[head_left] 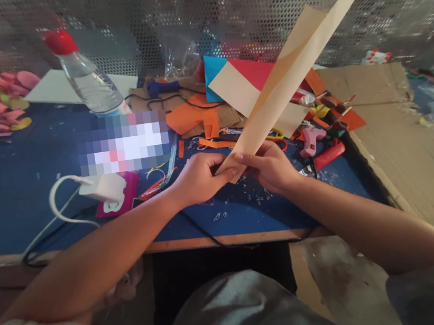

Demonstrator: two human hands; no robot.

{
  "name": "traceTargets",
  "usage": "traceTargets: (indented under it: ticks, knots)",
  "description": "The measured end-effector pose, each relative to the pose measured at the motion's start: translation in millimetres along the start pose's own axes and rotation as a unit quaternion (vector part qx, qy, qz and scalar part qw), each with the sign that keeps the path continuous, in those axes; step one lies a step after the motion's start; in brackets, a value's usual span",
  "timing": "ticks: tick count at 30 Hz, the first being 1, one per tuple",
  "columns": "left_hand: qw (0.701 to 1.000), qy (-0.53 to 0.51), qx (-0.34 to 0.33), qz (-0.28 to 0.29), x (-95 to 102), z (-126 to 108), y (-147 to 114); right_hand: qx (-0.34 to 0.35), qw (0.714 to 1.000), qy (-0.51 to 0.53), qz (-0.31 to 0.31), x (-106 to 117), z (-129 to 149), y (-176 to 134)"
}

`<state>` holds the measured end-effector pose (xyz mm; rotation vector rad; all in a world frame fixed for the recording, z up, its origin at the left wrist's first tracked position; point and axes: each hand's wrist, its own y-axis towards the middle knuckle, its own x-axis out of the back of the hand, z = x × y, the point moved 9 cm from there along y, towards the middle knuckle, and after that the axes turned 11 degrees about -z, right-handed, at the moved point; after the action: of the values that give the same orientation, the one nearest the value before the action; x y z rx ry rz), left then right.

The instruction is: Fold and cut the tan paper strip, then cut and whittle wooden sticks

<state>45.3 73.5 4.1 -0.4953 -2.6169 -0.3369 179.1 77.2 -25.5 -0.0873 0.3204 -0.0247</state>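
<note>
A long cream sheet of paper or thin foam [279, 87], folded lengthwise, slants up and right from my hands above the blue table. My left hand [202, 178] pinches its lower end between thumb and fingers. Close beside it, my right hand [271, 166] grips the same end, its thumb pressed on the near face. Some fingers of both hands are hidden behind the sheet. Beyond it lie orange pieces [189, 115], another cream sheet [233, 88] and a pair of scissors with yellow handles [276, 133], partly covered.
A water bottle with a red cap [88, 78] stands left. A white charger [103, 191] sits in a pink power socket, its cable looping left. Right are a pink glue gun [312, 141], a red-handled tool [328, 154] and cardboard [420, 157]. A perforated metal screen [127, 30] closes the back.
</note>
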Motion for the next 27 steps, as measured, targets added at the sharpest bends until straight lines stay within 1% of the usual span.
traceTargets:
  ticks: [3, 9, 14, 23, 25, 27]
  knots:
    - [1.0, 0.022, 0.004, -0.002, 1.2, 0.9, 0.8, -0.006, 1.0, -0.002, -0.004, 1.4, -2.1, 0.4]
    - [0.999, 0.033, 0.0, -0.005, 2.3, 0.0, 1.5, -0.004, 1.0, -0.005, -0.015, 4.4, -3.4, 1.7]
    - [0.999, 0.043, -0.017, -0.015, 3.4, -0.7, 2.1, 0.007, 1.0, 0.018, -0.025, 4.0, 3.1, 0.5]
    - [1.0, 0.009, -0.011, 0.0, 0.8, -2.4, 1.4, -0.01, 0.999, 0.032, -0.03, 3.1, 9.4, -2.4]
    - [1.0, 0.0, 0.001, 0.014, -1.5, -1.3, 0.9, -0.019, 0.999, 0.032, -0.027, 3.0, 9.1, -3.4]
    - [0.999, -0.02, 0.022, 0.042, -5.9, 0.8, -0.3, -0.027, 0.999, 0.021, -0.014, 1.5, 8.6, -5.0]
